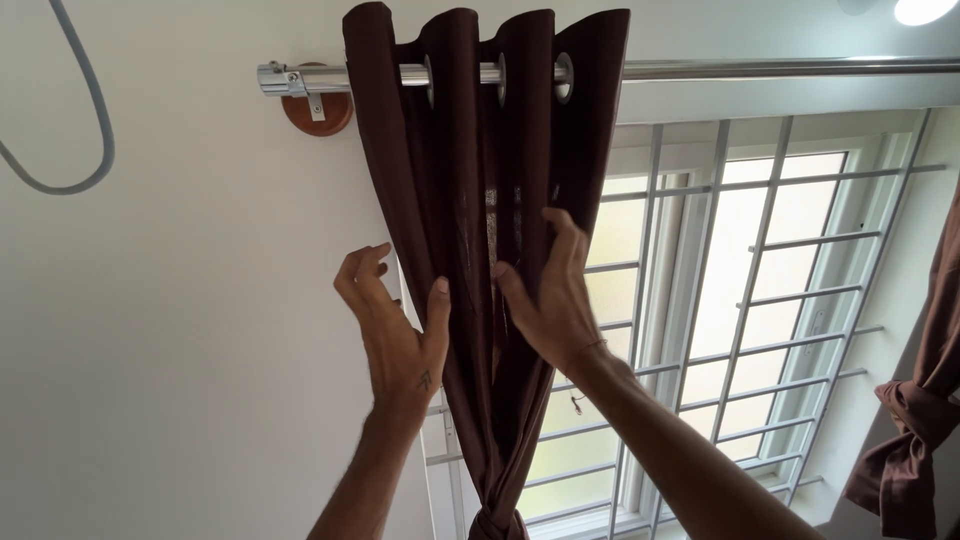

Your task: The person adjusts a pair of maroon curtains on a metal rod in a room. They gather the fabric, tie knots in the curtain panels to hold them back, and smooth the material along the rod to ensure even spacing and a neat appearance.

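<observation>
1. One grey cable (88, 120) loops across the white wall at far left.
2. One round brown wall bracket (317, 108) carries the left end of one chrome curtain rod (760, 68), which runs right across the top of the window.
3. One dark brown curtain (480, 200) hangs from the rod, gathered into folds at the rod's left end. Three metal eyelets are visible on the rod. The curtain is tied in one knot at the bottom edge of the view.
4. Left hand (395, 325): open, fingers spread and slightly curled, thumb touching the left edge of the curtain. It grips nothing.
5. Right hand (550, 295): open and flat, palm and fingers pressed against the front folds of the curtain, right of centre. It is not closed on the fabric.
6. One window with a white metal grille (760, 300) lies behind and right of the curtain.
7. One second brown curtain (920, 420), also knotted, hangs at far right, well apart from both hands.
</observation>
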